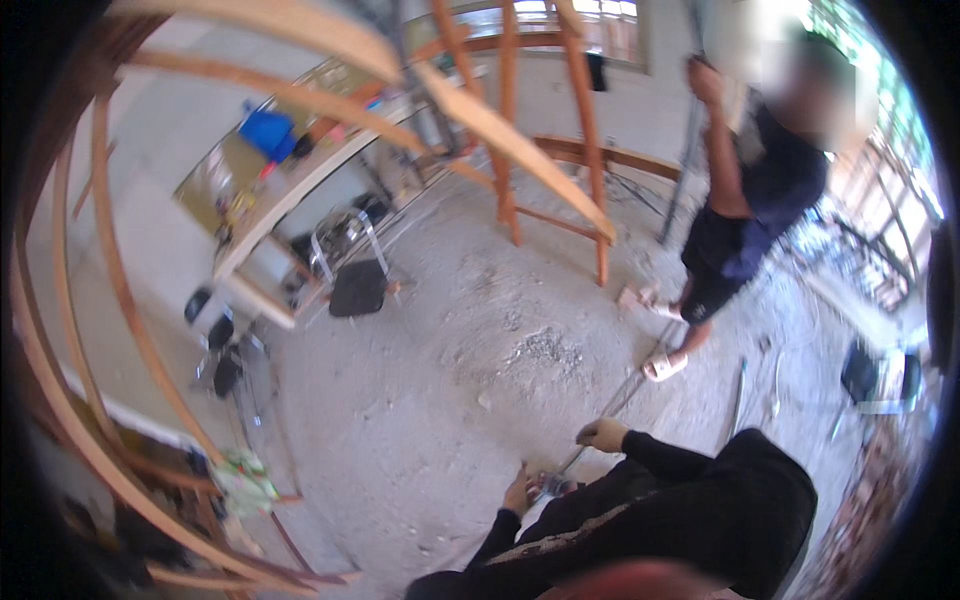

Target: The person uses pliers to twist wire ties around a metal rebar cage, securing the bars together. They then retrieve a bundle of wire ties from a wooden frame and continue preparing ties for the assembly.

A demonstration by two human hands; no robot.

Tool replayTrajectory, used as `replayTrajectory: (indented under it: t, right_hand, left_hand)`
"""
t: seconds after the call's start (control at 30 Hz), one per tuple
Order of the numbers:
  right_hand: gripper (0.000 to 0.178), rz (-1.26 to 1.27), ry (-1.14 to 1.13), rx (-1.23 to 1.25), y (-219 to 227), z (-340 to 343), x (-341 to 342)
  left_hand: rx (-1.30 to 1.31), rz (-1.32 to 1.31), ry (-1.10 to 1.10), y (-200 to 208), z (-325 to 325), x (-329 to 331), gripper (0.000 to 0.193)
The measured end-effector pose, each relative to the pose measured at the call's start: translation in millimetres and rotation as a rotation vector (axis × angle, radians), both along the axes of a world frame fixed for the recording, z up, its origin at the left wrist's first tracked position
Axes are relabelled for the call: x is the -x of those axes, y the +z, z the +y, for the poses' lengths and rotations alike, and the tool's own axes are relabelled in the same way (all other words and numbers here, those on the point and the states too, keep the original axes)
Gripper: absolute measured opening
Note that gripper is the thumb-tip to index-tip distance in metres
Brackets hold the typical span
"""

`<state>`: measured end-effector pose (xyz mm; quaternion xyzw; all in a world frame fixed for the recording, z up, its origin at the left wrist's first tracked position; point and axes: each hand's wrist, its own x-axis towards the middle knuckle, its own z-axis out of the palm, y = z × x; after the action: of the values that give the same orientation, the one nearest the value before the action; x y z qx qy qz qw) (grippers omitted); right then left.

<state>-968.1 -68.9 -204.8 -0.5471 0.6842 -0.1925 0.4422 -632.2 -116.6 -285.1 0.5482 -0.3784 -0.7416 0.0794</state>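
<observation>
My left hand (516,493) is low in the view, fingers closed around a small grey and reddish tool-like object (549,486) whose kind is too blurred to tell. Up and to the right, my right hand (603,435), which looks covered by a tan glove, is closed at a long thin metal bar (627,395). That bar slants across the dusty floor from the tool-like object toward a co-worker's sandalled foot. Both my forearms are in black sleeves.
A co-worker (745,200) in dark clothes stands at the right, one hand on an upright metal pole (685,170). Wooden frame legs (590,170) stand behind; curved-looking timbers (120,270) cross the left. Chairs (357,287) stand by a cluttered counter (300,195). Gravel (545,348) lies mid-floor.
</observation>
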Motion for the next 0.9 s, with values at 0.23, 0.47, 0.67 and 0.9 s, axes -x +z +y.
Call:
replayTrajectory:
  t: [0.23, 0.47, 0.67, 0.9]
  right_hand:
    - [0.032, -0.094, 0.143, -0.032, 31.7, 80.0, -41.5]
    - [0.032, 0.009, -0.161, 0.024, -11.6, 247.3, -54.9]
    - [0.036, -0.149, -0.031, -0.093, -39.3, 351.3, -108.8]
    - [0.032, -0.173, 0.482, -0.140, -30.6, 364.6, -152.2]
  left_hand:
    - [-0.543, 0.427, 0.688, 49.0, 5.6, 85.2, 0.101]
    - [-0.664, 0.429, 0.549, 32.7, 133.0, 88.4, 0.065]
    - [-0.414, 0.380, 0.798, 6.1, 241.3, 36.6, 0.069]
    - [-0.154, 0.157, 1.051, 27.1, 310.1, -82.9, 0.066]
